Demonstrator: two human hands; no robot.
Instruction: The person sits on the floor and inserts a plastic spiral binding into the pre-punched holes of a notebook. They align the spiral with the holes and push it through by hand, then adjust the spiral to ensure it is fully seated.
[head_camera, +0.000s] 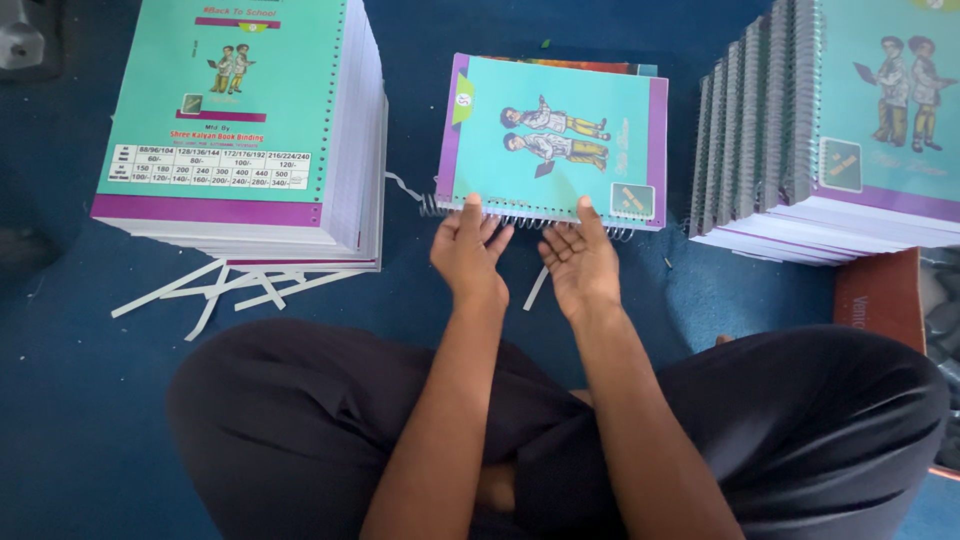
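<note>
- The left stack of notebooks (240, 120) is cut off by the top edge of the view; the number of books in it cannot be counted, as only page edges show.
- The right stack of notebooks (830, 130) runs out of view at top and right; its wire bindings face left, and the count is unclear.
- A further book lies under the middle notebook (555, 140); only a thin strip of it shows along the far edge.
- A grey object at the top left corner is too cropped to identify. A reddish-brown flat item (880, 295) at the right is partly covered by the right stack.
- Count: two stacks, one single notebook between them on the blue floor (90, 400), two hands, and several white paper strips (220, 290) beneath the left stack's near edge, with one more strip (536, 288) between the hands.
- The middle notebook is teal with a purple border and lies flat, its spiral wire (520, 215) along the near edge, one end sticking out at the left.
- Left hand (468, 250): fingers spread and loosely extended, tips touching the notebook's near edge at the wire; it grips nothing.
- Right hand (578, 260): palm turned partly up, fingers apart, tips at the wire edge; it clasps nothing.
- The person sits cross-legged in dark trousers (300, 420).
</note>
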